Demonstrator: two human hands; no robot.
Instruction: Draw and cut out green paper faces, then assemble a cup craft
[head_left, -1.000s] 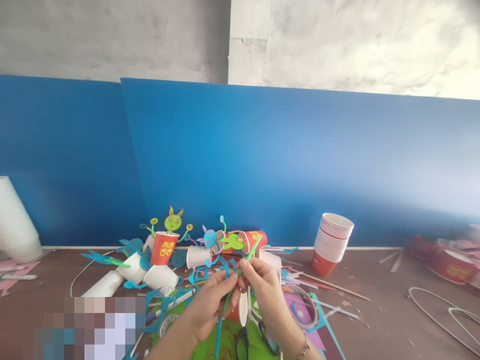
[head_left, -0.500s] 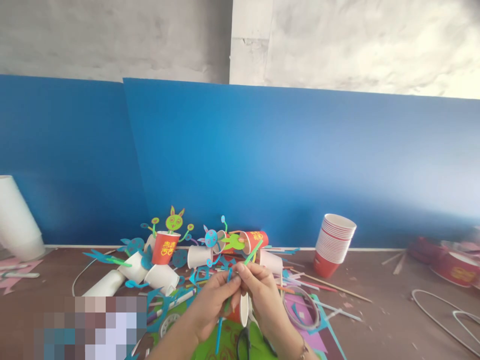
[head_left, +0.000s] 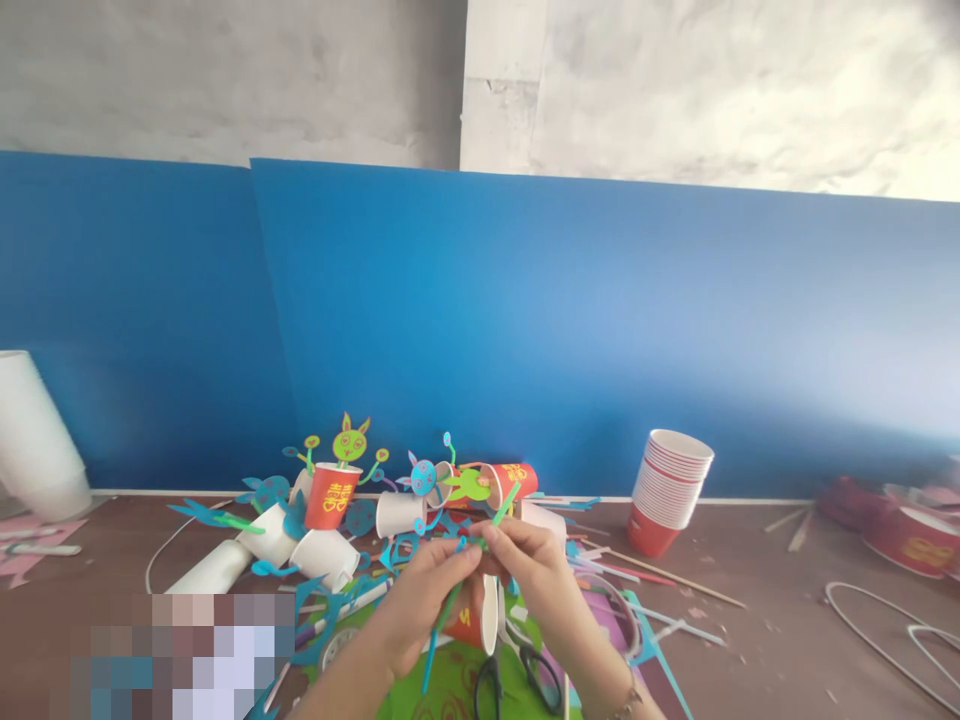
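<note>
Between my two hands are a green straw [head_left: 505, 505] and a blue straw [head_left: 428, 672]. My left hand [head_left: 431, 590] is closed on both, and their lower ends poke out below it. The fingertips of my right hand [head_left: 536, 560] pinch the green straw near its upper part, which slants up to the right. Fingers hide where the straws meet. Under my hands a red paper cup [head_left: 466, 622] lies on its side, its white mouth facing right. Black-handled scissors [head_left: 487, 685] rest beside it on green paper [head_left: 442, 685] with red drawn lines.
Behind my hands, cups with paper rabbit figures [head_left: 349, 440] stand or lie among blue scraps. A stack of paper cups [head_left: 670, 490] stands to the right, near a wooden stick [head_left: 675, 577]. A tape roll [head_left: 626, 625] lies nearby. White cups [head_left: 37, 440] stand far left, before a blue panel [head_left: 525, 320].
My right hand has shifted slightly to the right, and the straws' lower ends have swung a little left. More of the red cup and the scissors shows between my hands.
</note>
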